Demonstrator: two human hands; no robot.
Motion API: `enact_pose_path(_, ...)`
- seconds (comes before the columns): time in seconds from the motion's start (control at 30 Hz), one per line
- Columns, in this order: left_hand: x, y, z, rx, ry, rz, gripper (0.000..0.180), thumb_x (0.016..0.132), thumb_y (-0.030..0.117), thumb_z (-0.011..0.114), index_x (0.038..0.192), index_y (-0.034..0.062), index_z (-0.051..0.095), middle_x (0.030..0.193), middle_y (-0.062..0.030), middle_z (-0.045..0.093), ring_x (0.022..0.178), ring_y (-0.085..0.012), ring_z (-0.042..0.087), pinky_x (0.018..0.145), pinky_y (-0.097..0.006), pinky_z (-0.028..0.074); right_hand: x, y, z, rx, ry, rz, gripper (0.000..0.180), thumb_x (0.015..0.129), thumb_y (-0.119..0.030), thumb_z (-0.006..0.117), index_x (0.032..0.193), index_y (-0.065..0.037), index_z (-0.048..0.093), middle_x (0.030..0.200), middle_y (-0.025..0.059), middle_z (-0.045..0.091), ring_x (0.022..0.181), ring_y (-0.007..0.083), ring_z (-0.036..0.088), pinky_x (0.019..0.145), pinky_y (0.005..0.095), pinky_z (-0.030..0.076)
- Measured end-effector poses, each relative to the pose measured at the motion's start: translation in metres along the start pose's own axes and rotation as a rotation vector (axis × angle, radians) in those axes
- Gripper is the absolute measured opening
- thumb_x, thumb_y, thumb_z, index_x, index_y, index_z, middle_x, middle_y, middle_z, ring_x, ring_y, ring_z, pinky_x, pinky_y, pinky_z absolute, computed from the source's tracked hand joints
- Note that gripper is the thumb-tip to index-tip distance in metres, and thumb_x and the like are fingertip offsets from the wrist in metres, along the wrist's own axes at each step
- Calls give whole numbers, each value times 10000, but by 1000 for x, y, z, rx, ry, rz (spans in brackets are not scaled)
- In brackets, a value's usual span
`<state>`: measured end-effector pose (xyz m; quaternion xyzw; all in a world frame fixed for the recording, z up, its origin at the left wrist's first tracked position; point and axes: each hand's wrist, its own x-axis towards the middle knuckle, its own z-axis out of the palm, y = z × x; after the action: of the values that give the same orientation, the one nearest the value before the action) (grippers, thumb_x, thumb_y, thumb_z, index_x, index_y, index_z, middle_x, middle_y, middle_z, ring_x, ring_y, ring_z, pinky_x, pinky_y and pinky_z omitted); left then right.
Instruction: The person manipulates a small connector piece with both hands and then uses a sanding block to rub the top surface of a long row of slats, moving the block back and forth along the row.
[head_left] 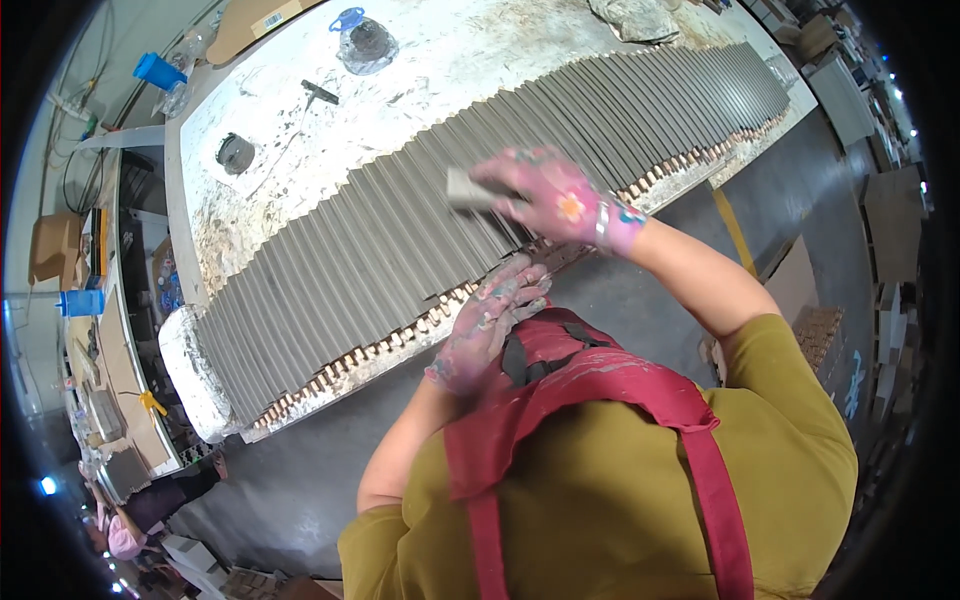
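Note:
A long row of narrow grey strips [400, 205] lies side by side across the table, their near ends copper- or wood-coloured. My right hand [560, 195], in a pink flowered glove, grips a pale rectangular block [468, 190] over the middle of the row. Motion blurs the block, so I cannot make out whether it is a sponge or a sanding block. My left hand [490, 325], gloved and smeared with grey, lies with fingers stretched out against the near edge of the strips. Nothing shows in it, though its palm is hidden.
On the white, stained worktable [270, 110] stand a small pot of dark grey paste [236, 153] and a clear bag-like container [366, 45] of grey material. Between them lies a dark tool [320, 92]. A crumpled grey cloth [636, 20] sits at the far edge. Another person [135, 520] is at lower left.

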<state>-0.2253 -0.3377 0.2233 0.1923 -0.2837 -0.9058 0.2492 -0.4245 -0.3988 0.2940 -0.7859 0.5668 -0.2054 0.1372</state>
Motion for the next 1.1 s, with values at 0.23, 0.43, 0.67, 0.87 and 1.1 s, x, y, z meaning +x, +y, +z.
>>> enact_pose_path(0.23, -5, -4, -5, -79, 7, 24, 557, 983, 249, 501, 1440, -2, 303, 1352, -111, 481, 1200, -225, 506, 1032, -375, 397, -61, -2, -1, -91, -131, -160, 381, 810, -224, 678, 1172, -144, 588, 1028, 81, 621, 1011, 305, 592, 895, 438, 426)
enact_pose_path(0.43, 1, 2, 8, 5, 84, -15, 545, 978, 254, 489, 1433, 8, 318, 1342, -97, 496, 1224, -231, 501, 1039, -377, 386, -9, 23, 5, -26, 154, -11, 365, 856, -243, 642, 1194, -120, 580, 1162, 139, 620, 1065, 326, 589, 919, 454, 437)
enact_pose_path(0.67, -7, -8, 2, -85, 92, 52, 543, 983, 211, 510, 1429, -12, 296, 1369, -124, 461, 1164, -224, 539, 1015, -375, 422, -36, -13, 0, -51, -265, -143, 376, 849, -316, 629, 1190, -168, 569, 1089, 111, 599, 964, 300, 623, 869, 444, 451)
enact_pose_path(0.87, -26, 8, 10, 75, 150, -50, 509, 988, 263, 490, 1383, -39, 381, 1290, -139, 521, 1174, -220, 526, 1008, -357, 416, 32, 21, 12, -6, 77, 198, 390, 873, -333, 606, 1209, -139, 564, 1101, 154, 631, 962, 369, 624, 868, 470, 492)
enact_pose_path(1.1, -33, 3, -2, 72, 168, 40, 509, 991, 278, 484, 1381, -33, 384, 1273, -101, 522, 1174, -191, 530, 1016, -334, 410, -27, -32, 34, -7, -80, -194, 388, 837, -288, 651, 1187, -152, 554, 1076, 146, 590, 945, 310, 615, 849, 446, 448)
